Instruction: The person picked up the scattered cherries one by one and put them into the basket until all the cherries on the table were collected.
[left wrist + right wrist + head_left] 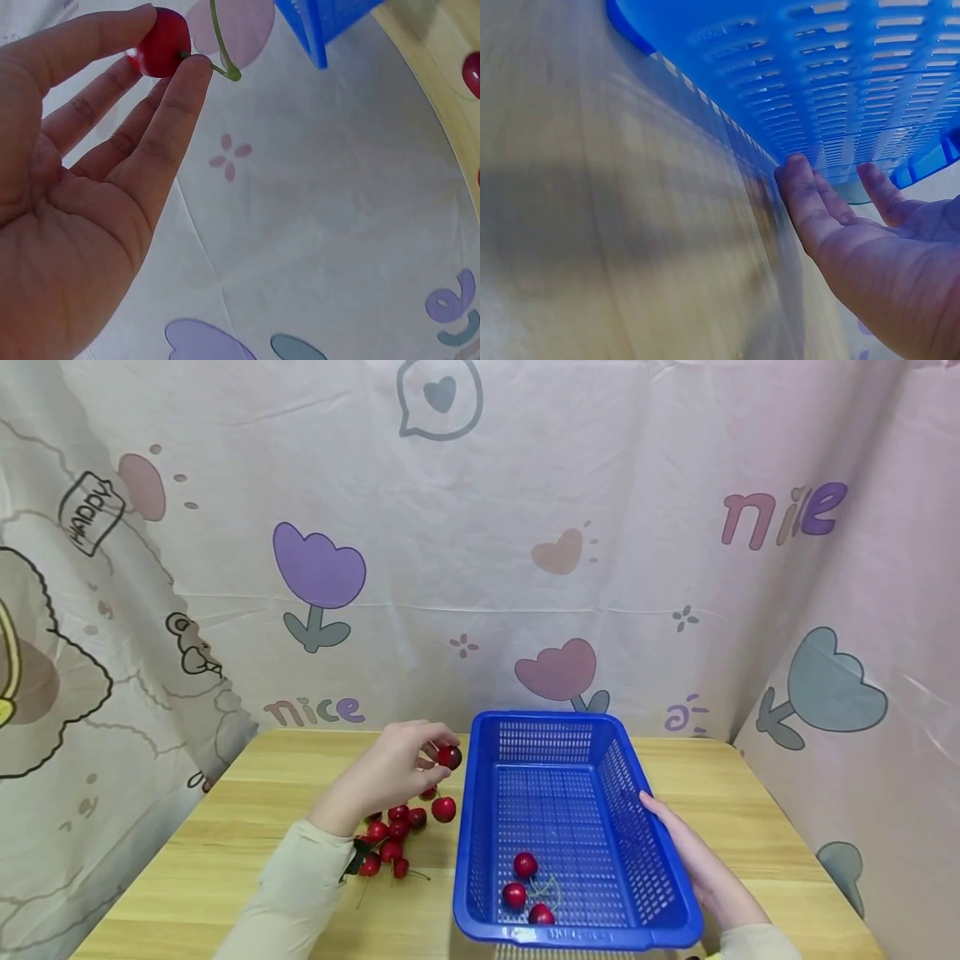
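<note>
My left hand (pixel 408 762) pinches a dark red cherry (pixel 449 757) between thumb and fingertips, just left of the blue basket (pixel 463 860). In the left wrist view, a green stem hangs from that cherry (pixel 169 45). A loose group of cherries (pixel 392 850) lies on the table below the left forearm, some hidden by the sleeve. Three cherries sit at the basket's near end, one of them a red cherry (pixel 525 864) with stems beside it. Extended fingers of my right hand (pixel 870 232) rest against the basket's slotted outer side, with one fingertip at the rim.
Light wood-grain table (pixel 750 827) runs under everything. A printed cloth (pixel 450 568) hangs behind and along both sides, close to the table's far edge. The basket's raised walls stand between the two hands.
</note>
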Tool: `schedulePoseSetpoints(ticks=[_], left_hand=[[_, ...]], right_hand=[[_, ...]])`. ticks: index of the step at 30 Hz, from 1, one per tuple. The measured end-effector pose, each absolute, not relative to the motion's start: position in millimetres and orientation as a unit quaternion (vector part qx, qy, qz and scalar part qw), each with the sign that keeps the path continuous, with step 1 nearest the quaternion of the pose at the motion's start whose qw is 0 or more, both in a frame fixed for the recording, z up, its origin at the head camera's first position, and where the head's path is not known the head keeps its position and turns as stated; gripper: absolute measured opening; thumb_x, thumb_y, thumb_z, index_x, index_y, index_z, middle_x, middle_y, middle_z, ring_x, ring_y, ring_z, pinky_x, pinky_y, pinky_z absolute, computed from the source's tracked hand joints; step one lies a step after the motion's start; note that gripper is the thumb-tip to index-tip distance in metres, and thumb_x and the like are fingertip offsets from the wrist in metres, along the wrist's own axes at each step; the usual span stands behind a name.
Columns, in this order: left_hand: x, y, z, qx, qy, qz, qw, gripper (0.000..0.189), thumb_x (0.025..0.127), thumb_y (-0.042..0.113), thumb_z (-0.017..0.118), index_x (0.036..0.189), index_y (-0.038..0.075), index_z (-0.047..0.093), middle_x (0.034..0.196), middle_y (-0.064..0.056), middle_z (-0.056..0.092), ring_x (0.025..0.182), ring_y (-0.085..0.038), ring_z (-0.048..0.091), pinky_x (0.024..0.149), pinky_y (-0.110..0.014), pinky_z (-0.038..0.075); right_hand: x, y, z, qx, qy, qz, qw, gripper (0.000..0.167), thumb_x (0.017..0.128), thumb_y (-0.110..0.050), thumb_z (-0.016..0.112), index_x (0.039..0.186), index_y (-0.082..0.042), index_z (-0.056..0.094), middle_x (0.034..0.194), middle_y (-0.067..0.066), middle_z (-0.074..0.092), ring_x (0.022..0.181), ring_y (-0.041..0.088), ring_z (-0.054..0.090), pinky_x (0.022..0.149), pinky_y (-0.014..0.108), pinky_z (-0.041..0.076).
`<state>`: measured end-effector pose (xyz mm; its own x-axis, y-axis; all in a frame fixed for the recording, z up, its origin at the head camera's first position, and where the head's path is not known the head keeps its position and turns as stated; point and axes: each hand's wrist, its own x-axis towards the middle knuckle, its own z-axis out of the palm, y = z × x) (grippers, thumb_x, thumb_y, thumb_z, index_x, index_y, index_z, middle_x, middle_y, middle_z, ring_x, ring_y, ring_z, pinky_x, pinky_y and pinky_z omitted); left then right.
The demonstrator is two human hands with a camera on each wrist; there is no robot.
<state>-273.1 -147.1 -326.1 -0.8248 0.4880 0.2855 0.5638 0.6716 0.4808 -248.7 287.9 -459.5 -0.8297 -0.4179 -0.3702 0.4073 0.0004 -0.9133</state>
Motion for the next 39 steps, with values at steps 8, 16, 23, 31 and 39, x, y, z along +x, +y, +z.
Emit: schedulePoseSetpoints(ticks=[8, 16, 23, 31, 39], left_hand=[[-278.5, -121.7, -326.0, -0.301, -0.908, -0.287, 0.048, 0.03, 0.094, 0.002, 0.08, 0.123, 0.009, 0.074, 0.116, -0.007, 0.077, 0.101, -0.02, 0.074, 0.082, -0.032, 0.067], [-284.5, -94.8, -323.8, -0.321, -0.909, -0.265, 0.029, 0.03, 0.094, 0.004, 0.081, 0.123, 0.009, 0.074, 0.116, -0.008, 0.075, 0.101, -0.023, 0.073, 0.086, -0.035, 0.067], [-293.3, -74.5, -332.3, -0.356, -0.902, -0.242, 0.018, 0.027, 0.093, 0.003, 0.08, 0.119, 0.009, 0.075, 0.114, -0.007, 0.076, 0.099, -0.02, 0.072, 0.086, -0.032, 0.066], [-296.7, -55.8, -345.7, -0.369, -0.906, -0.209, -0.005, 0.025, 0.094, 0.006, 0.081, 0.118, 0.01, 0.075, 0.108, -0.004, 0.076, 0.092, -0.018, 0.069, 0.08, -0.023, 0.062], [-300.3, -43.1, -357.2, -0.353, -0.918, -0.179, -0.043, 0.025, 0.095, 0.01, 0.082, 0.118, 0.014, 0.076, 0.108, -0.002, 0.077, 0.092, -0.012, 0.067, 0.08, -0.021, 0.062]], right_hand=[[-249.2, 287.8, -458.3, -0.011, 0.637, -0.712, 0.297, 0.097, 0.108, -0.074, 0.024, 0.171, -0.011, -0.013, 0.148, 0.022, 0.054, 0.119, 0.029, 0.07, 0.102, 0.054, 0.061], [-248.8, 286.7, -456.6, -0.006, 0.64, -0.71, 0.294, 0.098, 0.107, -0.074, 0.025, 0.171, -0.011, -0.012, 0.151, 0.024, 0.052, 0.118, 0.029, 0.07, 0.102, 0.053, 0.061], [-249.3, 287.2, -457.6, -0.004, 0.644, -0.706, 0.294, 0.096, 0.108, -0.074, 0.024, 0.171, -0.012, -0.012, 0.152, 0.026, 0.05, 0.118, 0.029, 0.07, 0.101, 0.054, 0.061], [-249.7, 287.9, -458.6, -0.006, 0.644, -0.707, 0.294, 0.097, 0.108, -0.074, 0.024, 0.171, -0.009, -0.013, 0.147, 0.024, 0.054, 0.118, 0.029, 0.07, 0.102, 0.054, 0.061], [-248.9, 287.0, -457.3, -0.006, 0.641, -0.71, 0.291, 0.099, 0.107, -0.075, 0.025, 0.171, -0.01, -0.013, 0.148, 0.024, 0.053, 0.119, 0.029, 0.07, 0.103, 0.054, 0.061]])
